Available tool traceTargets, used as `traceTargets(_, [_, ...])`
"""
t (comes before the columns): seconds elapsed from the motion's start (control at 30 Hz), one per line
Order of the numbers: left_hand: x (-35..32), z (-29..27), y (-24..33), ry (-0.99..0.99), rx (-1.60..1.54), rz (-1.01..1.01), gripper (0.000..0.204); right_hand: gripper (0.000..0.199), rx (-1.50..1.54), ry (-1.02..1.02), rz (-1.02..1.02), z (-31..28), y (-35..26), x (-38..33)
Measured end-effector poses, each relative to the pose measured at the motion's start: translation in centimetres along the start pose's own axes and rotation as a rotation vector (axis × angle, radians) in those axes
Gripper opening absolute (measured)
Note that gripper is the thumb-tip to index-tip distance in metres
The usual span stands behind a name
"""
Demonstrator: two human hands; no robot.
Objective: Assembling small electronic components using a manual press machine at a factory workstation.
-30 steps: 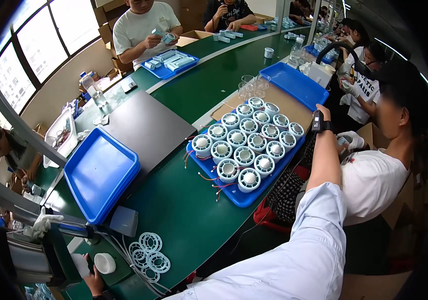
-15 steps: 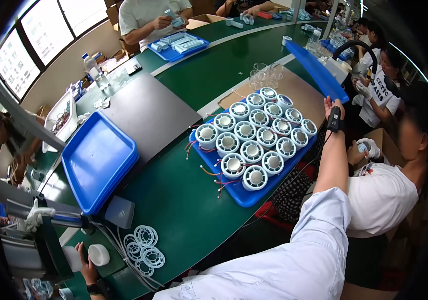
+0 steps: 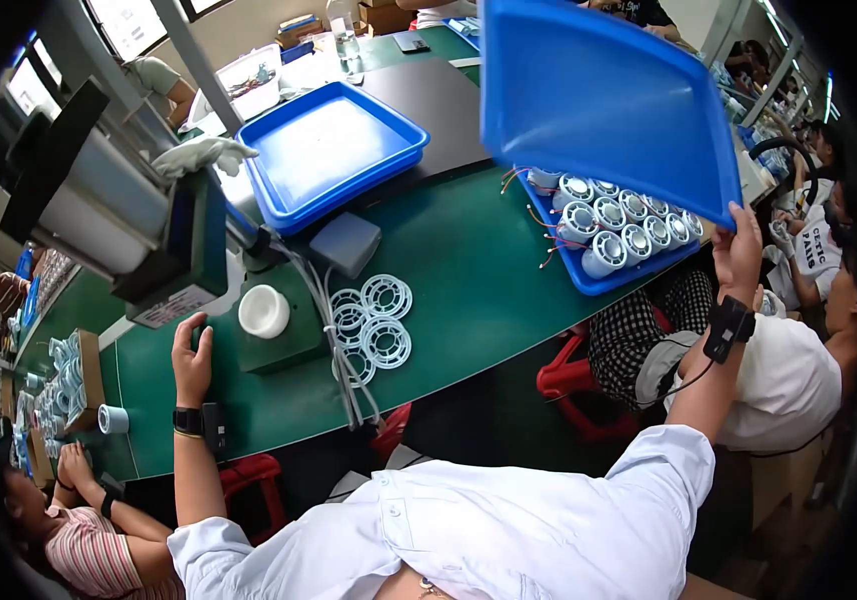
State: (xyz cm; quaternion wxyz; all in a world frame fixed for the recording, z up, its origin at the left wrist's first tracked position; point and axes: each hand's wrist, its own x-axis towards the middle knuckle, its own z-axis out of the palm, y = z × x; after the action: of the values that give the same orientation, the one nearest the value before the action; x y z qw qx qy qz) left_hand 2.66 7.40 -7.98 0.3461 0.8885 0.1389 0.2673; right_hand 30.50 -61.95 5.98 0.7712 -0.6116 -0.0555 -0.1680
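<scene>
My right hand (image 3: 740,250) pinches the near right corner of a blue plastic tray (image 3: 609,90), which it holds up tilted in the air. Below and partly behind that tray, a second blue tray (image 3: 589,287) carries several rows of light-blue round housings (image 3: 606,254) with thin wires hanging off the left side. My left hand (image 3: 192,362) is at the green tabletop, fingers apart and holding nothing. It is nearest to a bench press (image 3: 139,200) and a white round cup-shaped fixture (image 3: 264,311) on a green block. Several light-blue slotted rings (image 3: 387,342) lie right of the fixture.
Stacked blue trays (image 3: 339,150) rest beyond the press, beside a dark board (image 3: 429,105). Grey cables (image 3: 324,310) run down past the fixture. A translucent box (image 3: 347,243) stands near the rings. Co-workers sit at both sides; a carton of light-blue parts (image 3: 89,375) is at left.
The view has swung left. My right hand has brought the raised blue tray leftward, so it now hangs over the far part of the filled tray. My left hand stays by the press.
</scene>
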Motion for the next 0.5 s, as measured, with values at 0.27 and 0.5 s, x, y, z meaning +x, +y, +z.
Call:
traceTargets(0.27, [-3.3,-1.2,5.2,0.088,-0.059,0.104,0.023,0.037,-0.116,-0.264,0.216,3.6,1.7,-10.3])
traceTargets(0.5, [-6.3,3.9,22.6,-0.273,-0.225,0.714,0.052,0.029,0.125,-0.295,0.353,6.0,4.4,-16.1])
